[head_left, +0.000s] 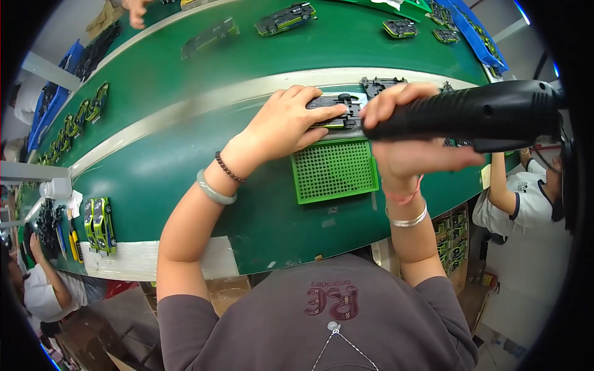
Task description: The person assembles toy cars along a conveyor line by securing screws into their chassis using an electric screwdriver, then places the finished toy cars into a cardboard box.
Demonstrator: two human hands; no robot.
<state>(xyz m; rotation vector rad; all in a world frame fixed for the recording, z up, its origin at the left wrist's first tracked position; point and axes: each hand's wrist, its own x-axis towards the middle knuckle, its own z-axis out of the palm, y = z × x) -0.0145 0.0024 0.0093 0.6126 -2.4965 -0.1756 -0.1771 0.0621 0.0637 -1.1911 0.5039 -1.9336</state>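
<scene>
My left hand (286,123) grips a toy car (350,106) that lies upside down on the bench, its black underside facing up and a wheel showing. The fingers press over the car's left part and hide it. A black electric screwdriver (470,112) is in my right hand (396,139), slightly smeared by motion, with its front end close to the car's right side. The tool's tip is hidden. Just in front of the car sits a green perforated tray (334,170). Behind the screwdriver, a black chassis part (380,85) lies partly covered by my right hand.
Upturned toy cars (286,18) lie on the green belt beyond a pale rail (247,88). More cars (100,226) stand at the left beside yellow-handled pliers (74,244). A blue bin (476,37) is at the far right. Co-workers (520,191) sit on both sides.
</scene>
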